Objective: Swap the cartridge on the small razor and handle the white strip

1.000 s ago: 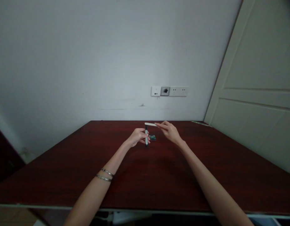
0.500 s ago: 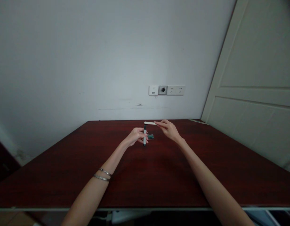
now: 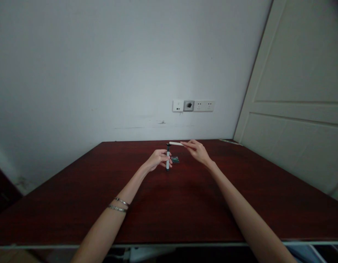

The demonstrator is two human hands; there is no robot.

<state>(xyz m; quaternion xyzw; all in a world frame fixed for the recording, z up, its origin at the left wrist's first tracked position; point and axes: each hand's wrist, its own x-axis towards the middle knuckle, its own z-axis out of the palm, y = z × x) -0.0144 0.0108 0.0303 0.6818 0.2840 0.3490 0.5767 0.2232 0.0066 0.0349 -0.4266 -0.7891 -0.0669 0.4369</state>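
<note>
My left hand (image 3: 158, 159) is closed around a slim grey-and-black handle (image 3: 167, 160), razor-like with a small dark head, held nearly upright. My right hand (image 3: 195, 149) pinches the right end of a thin white stick (image 3: 175, 143), held almost level. The stick's left tip is at the dark head; whether they touch I cannot tell. Just behind and right of my left fingers, a small clear case (image 3: 175, 159) with something green inside lies on the table. What it holds is too small to make out.
The dark red wooden table (image 3: 169, 208) runs back to a white wall. Sockets and switch plates (image 3: 193, 106) are set in that wall. A pale panelled door (image 3: 295, 109) stands at the right. A flat strip (image 3: 231, 142) lies at the far right edge.
The white stick's left tip has shifted slightly, showing more of the handle's dark head. Both hands keep nearly the same place, and the view has tilted a little.
</note>
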